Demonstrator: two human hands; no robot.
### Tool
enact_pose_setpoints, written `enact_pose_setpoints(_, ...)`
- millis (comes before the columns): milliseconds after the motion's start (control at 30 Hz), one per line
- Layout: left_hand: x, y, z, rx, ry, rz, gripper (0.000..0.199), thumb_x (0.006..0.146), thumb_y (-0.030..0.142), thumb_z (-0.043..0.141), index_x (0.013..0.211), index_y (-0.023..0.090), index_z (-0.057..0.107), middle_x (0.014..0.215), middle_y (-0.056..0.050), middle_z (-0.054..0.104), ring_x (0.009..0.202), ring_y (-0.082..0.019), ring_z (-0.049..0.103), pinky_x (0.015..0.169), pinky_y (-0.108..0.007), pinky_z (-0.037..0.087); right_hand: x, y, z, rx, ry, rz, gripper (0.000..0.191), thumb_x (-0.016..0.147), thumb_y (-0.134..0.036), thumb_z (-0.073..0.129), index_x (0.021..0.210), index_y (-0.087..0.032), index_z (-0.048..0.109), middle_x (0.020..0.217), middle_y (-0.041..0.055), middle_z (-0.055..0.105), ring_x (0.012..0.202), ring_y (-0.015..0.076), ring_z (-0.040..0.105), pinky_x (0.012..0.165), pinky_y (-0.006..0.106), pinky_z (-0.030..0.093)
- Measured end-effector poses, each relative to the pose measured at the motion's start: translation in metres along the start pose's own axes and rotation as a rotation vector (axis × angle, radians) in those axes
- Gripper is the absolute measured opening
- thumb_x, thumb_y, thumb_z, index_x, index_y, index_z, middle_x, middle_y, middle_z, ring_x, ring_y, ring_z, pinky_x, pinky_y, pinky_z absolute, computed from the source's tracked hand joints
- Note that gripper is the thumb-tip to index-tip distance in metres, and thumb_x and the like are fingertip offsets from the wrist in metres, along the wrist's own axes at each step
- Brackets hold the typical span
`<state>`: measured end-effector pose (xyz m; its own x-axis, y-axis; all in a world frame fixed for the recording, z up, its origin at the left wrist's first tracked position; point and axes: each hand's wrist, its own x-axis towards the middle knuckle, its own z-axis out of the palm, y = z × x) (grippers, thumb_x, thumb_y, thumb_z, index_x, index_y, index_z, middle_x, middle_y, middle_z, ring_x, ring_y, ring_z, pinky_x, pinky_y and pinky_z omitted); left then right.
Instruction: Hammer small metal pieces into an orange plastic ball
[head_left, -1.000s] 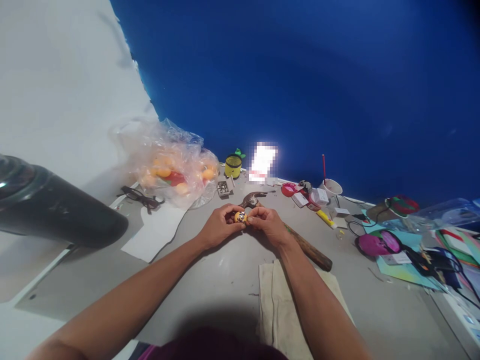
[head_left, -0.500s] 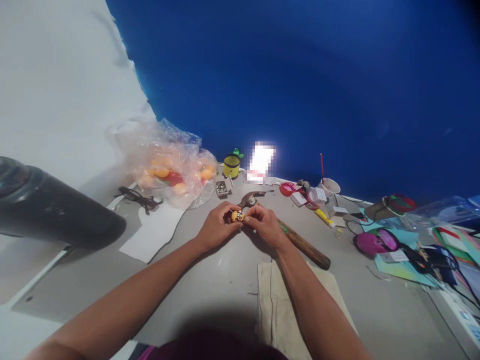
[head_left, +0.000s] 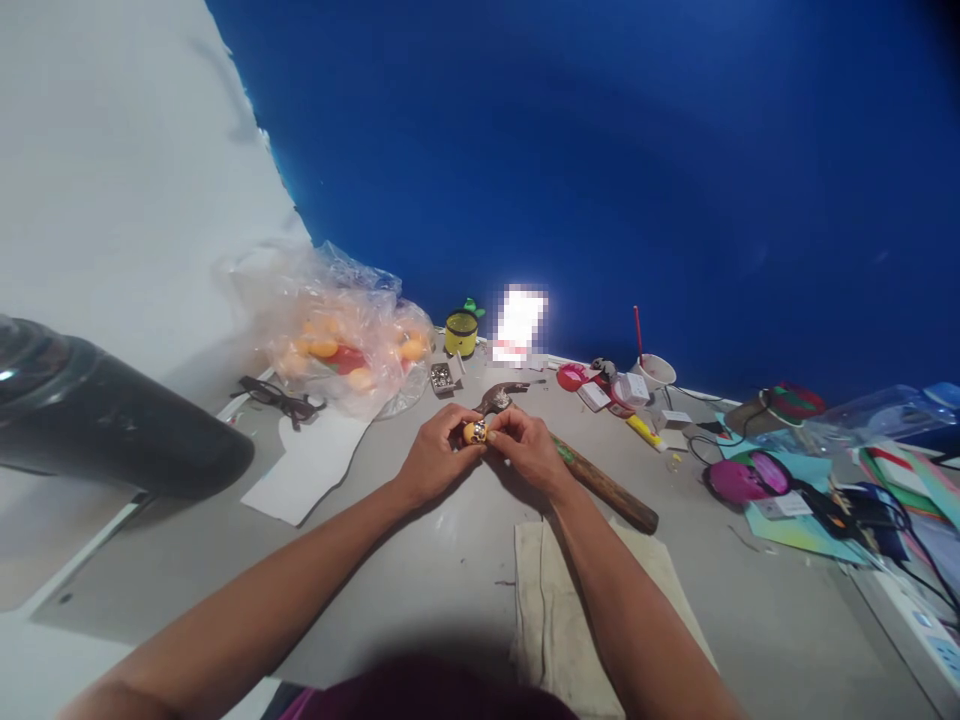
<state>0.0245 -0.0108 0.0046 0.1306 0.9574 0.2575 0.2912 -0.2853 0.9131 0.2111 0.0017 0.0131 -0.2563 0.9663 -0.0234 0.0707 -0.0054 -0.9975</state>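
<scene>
Between my two hands is a small orange ball (head_left: 475,433) with shiny metal pieces on its top. My left hand (head_left: 437,447) grips its left side with thumb and fingers. At its right side, my right hand (head_left: 526,452) pinches it with thumb and forefinger. Just beyond the hands lies a hammer (head_left: 604,484), its head above the fingers and its wooden handle running down to the right. A small open box of metal pieces (head_left: 442,377) stands behind my left hand. Beneath my right forearm is a beige cloth (head_left: 570,600).
Plastic bags (head_left: 330,340) with orange balls and glasses (head_left: 279,398) lie at the left, near a large dark cylinder (head_left: 120,415). A yellow pot (head_left: 460,334), a lit phone (head_left: 519,322) and a white cup (head_left: 657,371) stand at the back. Pouches, papers and cables crowd the right.
The view has shifted very slightly. Both hands keep their hold on the orange ball, which looks turned a little.
</scene>
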Motion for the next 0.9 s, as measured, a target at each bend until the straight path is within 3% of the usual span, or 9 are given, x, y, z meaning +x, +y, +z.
enact_pose_setpoints(233, 0.001, 0.001, 0.002, -0.339, -0.090, -0.231, 0.048, 0.071, 0.032, 0.086, 0.114, 0.016, 0.073, 0.103, -0.006, 0.078, 0.091, -0.024, 0.073, 0.086, -0.039, 0.059, 0.001, -0.001, -0.003, 0.277, -0.025, 0.099, 0.040, 0.069, -0.052, 0.088, 0.080, -0.022, 0.065, 0.071, -0.0007, 0.067, 0.057, 0.0133, 0.056, 0.057, 0.030, 0.053)
enact_pose_setpoints(467, 0.000, -0.002, 0.004, -0.337, -0.069, -0.203, 0.046, 0.070, 0.028, 0.087, 0.113, 0.017, 0.078, 0.110, -0.008, 0.078, 0.099, -0.025, 0.073, 0.092, -0.040, 0.058, 0.000, -0.003, 0.000, -0.006, 0.031, 0.014, 0.036, 0.075, -0.050, 0.085, 0.073, -0.022, 0.063, 0.063, -0.0031, 0.059, 0.058, 0.0124, 0.049, 0.054, 0.025, 0.037)
enact_pose_setpoints(567, 0.002, -0.003, 0.006, -0.473, -0.101, -0.279, 0.048, 0.066, 0.027, 0.090, 0.112, 0.016, 0.077, 0.106, -0.008, 0.078, 0.095, -0.023, 0.072, 0.092, -0.040, 0.057, 0.002, 0.000, -0.001, 0.014, 0.033, 0.025, 0.037, 0.077, -0.054, 0.081, 0.075, -0.023, 0.062, 0.062, -0.0032, 0.058, 0.057, 0.0134, 0.049, 0.055, 0.027, 0.037)
enact_pose_setpoints(633, 0.004, -0.003, 0.005, -0.598, -0.129, -0.358, 0.051, 0.065, 0.027, 0.092, 0.112, 0.016, 0.076, 0.101, -0.006, 0.078, 0.087, -0.020, 0.071, 0.088, -0.038, 0.057, 0.004, 0.004, -0.004, -0.007, 0.108, -0.002, 0.038, 0.082, -0.058, 0.075, 0.077, -0.023, 0.061, 0.063, -0.0025, 0.058, 0.058, 0.0151, 0.051, 0.057, 0.028, 0.040)
enact_pose_setpoints(700, 0.005, -0.001, 0.003, -0.710, -0.147, -0.422, 0.052, 0.066, 0.027, 0.092, 0.114, 0.016, 0.076, 0.097, -0.006, 0.076, 0.079, -0.017, 0.068, 0.081, -0.036, 0.055, 0.006, 0.007, -0.009, -0.195, 0.278, -0.067, 0.034, 0.089, -0.055, 0.067, 0.080, -0.023, 0.062, 0.070, 0.0001, 0.062, 0.064, 0.0178, 0.055, 0.064, 0.031, 0.044)
enact_pose_setpoints(767, 0.007, 0.002, 0.000, -0.793, -0.165, -0.465, 0.054, 0.066, 0.028, 0.091, 0.116, 0.016, 0.076, 0.099, -0.008, 0.076, 0.074, -0.015, 0.066, 0.074, -0.033, 0.053, 0.007, 0.010, -0.014, -0.535, 0.443, -0.135, 0.024, 0.094, -0.045, 0.063, 0.088, -0.021, 0.066, 0.085, 0.0054, 0.069, 0.080, 0.0220, 0.061, 0.076, 0.035, 0.047)
enact_pose_setpoints(833, 0.008, 0.004, -0.002, -0.824, -0.175, -0.490, 0.056, 0.064, 0.027, 0.092, 0.117, 0.017, 0.076, 0.105, -0.010, 0.077, 0.072, -0.013, 0.064, 0.069, -0.030, 0.050, 0.006, 0.012, -0.016, -0.892, 0.491, -0.152, 0.019, 0.095, -0.036, 0.065, 0.103, -0.019, 0.070, 0.103, 0.0114, 0.072, 0.099, 0.0270, 0.062, 0.087, 0.038, 0.046)
enact_pose_setpoints(900, 0.008, 0.004, -0.004, -0.803, -0.179, -0.497, 0.058, 0.062, 0.027, 0.093, 0.117, 0.018, 0.076, 0.109, -0.011, 0.077, 0.070, -0.011, 0.062, 0.065, -0.027, 0.047, 0.005, 0.013, -0.015, -1.150, 0.439, -0.110, 0.026, 0.095, -0.034, 0.069, 0.115, -0.017, 0.071, 0.117, 0.0158, 0.071, 0.112, 0.0314, 0.060, 0.092, 0.041, 0.044)
